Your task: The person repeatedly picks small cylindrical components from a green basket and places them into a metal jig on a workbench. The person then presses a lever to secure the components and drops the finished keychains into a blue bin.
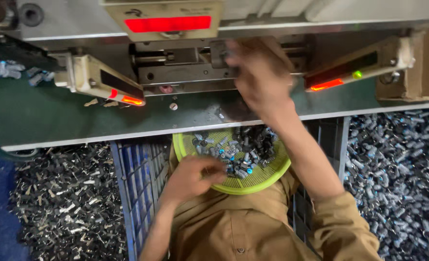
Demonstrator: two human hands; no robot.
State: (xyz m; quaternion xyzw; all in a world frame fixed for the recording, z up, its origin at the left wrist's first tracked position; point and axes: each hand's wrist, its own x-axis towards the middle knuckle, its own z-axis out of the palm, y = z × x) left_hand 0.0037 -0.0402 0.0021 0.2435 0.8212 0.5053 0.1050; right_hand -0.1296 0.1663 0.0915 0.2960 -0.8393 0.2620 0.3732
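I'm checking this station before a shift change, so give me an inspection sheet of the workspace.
Surface: green bench top, worn and scuffed, a few loose bits near the machine.
Job's things: yellow-green basket on the lap, holding small grey and black parts.
Clutter: heaps of small metal parts in bins left and right.
Hands: left hand in the basket; right hand at the machine, blurred.
Cables: nothing seen.
Surroundings: red lit panels, blue crate.

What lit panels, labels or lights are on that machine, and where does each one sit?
Red lit panel: top centre of the machine, a wide rectangle glowing red in a beige frame.
Left sensor bar: slanted, beige and black, orange light at its tip.
Right sensor bar: slanted, with one red-orange and one green light.
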